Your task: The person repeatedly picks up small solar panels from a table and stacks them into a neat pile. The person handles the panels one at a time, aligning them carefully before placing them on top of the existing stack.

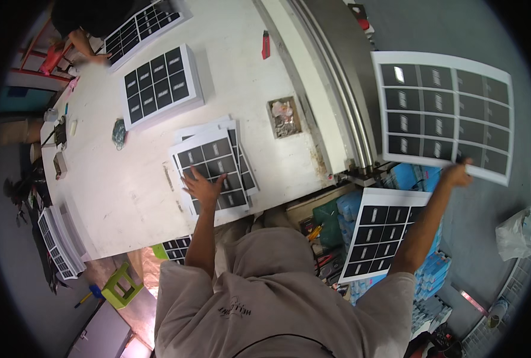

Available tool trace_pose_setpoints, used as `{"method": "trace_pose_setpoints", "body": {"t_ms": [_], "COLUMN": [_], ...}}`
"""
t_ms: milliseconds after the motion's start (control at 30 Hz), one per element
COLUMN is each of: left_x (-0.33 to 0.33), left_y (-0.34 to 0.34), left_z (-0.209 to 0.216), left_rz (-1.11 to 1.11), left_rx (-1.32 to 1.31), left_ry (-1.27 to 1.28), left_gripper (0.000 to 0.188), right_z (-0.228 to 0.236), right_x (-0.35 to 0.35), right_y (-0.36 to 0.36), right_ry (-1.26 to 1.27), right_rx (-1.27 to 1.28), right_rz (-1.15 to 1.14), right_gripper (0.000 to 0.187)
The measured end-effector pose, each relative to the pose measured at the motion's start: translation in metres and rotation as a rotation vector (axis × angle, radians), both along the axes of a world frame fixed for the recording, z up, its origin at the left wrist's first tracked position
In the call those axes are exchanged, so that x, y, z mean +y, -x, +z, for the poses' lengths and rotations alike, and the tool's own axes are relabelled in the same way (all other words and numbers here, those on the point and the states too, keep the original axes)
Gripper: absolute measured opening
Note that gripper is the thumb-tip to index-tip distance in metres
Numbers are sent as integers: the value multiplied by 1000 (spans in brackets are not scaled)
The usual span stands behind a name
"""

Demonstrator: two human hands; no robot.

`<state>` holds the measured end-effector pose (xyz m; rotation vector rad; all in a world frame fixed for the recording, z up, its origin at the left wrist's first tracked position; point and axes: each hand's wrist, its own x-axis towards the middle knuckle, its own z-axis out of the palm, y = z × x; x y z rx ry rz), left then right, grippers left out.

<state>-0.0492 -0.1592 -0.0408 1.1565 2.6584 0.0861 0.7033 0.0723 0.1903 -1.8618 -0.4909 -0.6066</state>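
Observation:
My left hand (203,188) lies with its fingers spread on a small loose pile of printed sheets (217,148), white with black rectangles, near the front edge of the white table. The sheets under it are unevenly fanned. Out to the right, my right hand (456,175) grips the lower edge of a large printed sheet (454,113) with rows of dark panels, held up off the table. Below that arm, another printed sheet (375,235) with black rectangles rests by blue bundles; the forearm covers part of it.
A thick, neat stack of printed sheets (163,86) sits farther back on the table (131,191). A co-worker's hand (101,58) touches another stack at far left. A red cutter (266,45), a scrap-filled recess (284,117), metal rails (343,89) and a green stool (122,285) are around.

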Motion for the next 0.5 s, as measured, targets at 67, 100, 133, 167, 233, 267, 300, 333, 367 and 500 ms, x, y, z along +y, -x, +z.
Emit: {"method": "trace_pose_setpoints", "body": {"t_ms": [67,100,133,167,233,267,300,333,367,500], "left_x": [38,59,85,111,152,167,180,190,200,186], "left_y": [-37,-60,-91,-123,-164,-177,-188,-194,-198,-181], "left_z": [13,20,29,43,46,48,42,43,49,66], "left_rz": [-231,-353,-434,-493,-514,-470,-416,-313,-206,48], "left_rx": [-40,-114,-169,-293,-731,-828,-868,-1055,-1237,-1549], "left_ry": [-261,-402,-438,-570,-653,-599,-659,-575,-487,-342], "left_gripper": [111,104,87,78,69,62,59,58,57,42], "right_z": [-36,-59,-78,-99,-112,-108,-100,-92,-85,-57], "right_x": [44,54,62,58,51,40,25,-2,-36,-222], "right_y": [54,67,74,63,62,75,84,84,79,9], "right_ry": [-186,-174,-169,-117,183,432,681,667,651,729], "right_rx": [273,317,358,405,425,387,335,367,398,116], "right_rz": [289,356,421,570,773,817,859,837,814,614], "right_gripper": [67,63,59,58,57,57,57,58,59,52]}}
